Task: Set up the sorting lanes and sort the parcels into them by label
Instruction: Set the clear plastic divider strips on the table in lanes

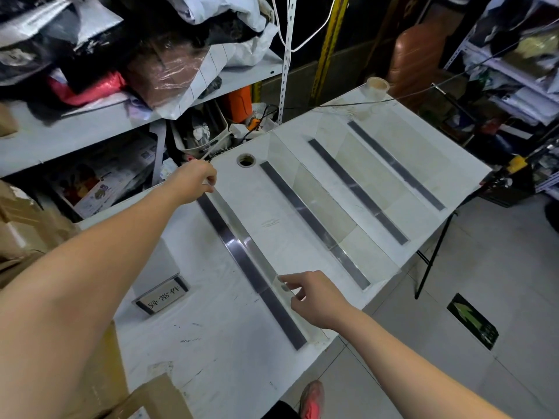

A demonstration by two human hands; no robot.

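A white table (230, 343) carries several clear acrylic divider panels standing on dark base strips, which split it into lanes. The nearest divider (242, 237) runs from far left to near right. My left hand (193, 181) pinches its far top corner. My right hand (314, 294) pinches its near top edge. Three more dividers (314, 207) stand parallel to the right. A clear label stand with Chinese characters (161, 294) sits on the table's left part. No parcel lies in the lanes.
Shelves with bagged parcels (169, 65) stand behind and left of the table. Cardboard boxes (27, 225) are at the left edge, one (151, 397) at the near corner. A tape roll (377, 86) sits at the far corner, a cable hole (245, 160) near my left hand. Tiled floor lies to the right.
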